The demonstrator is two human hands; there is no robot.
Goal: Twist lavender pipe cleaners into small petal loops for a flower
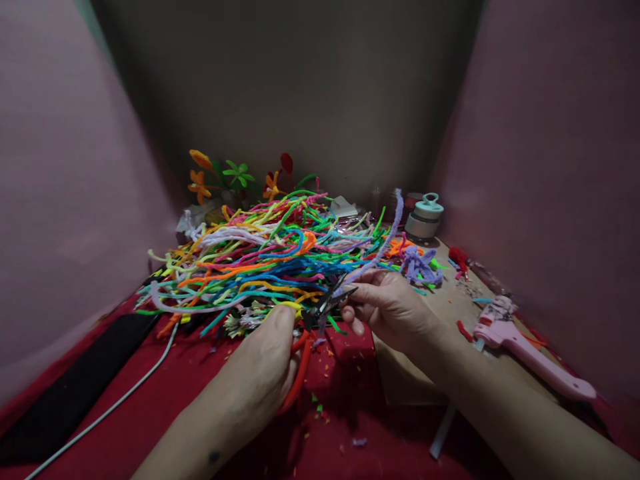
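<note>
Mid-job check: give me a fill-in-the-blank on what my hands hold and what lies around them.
1. The left hand grips a pair of ____ by red-orange handles.
2. The right hand pinches a lilac ____ that curves up over the colourful pile.
3. The glue gun lying right of the hands is ____.
4. The white cable crosses a ____ cloth.
Missing words: scissors; pipe cleaner; pink; red.

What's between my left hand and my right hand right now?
In the head view, the dark blades of the red-handled metal scissors, held by the left hand, span the gap toward the right hand, which pinches a lilac fuzzy pipe cleaner.
</note>
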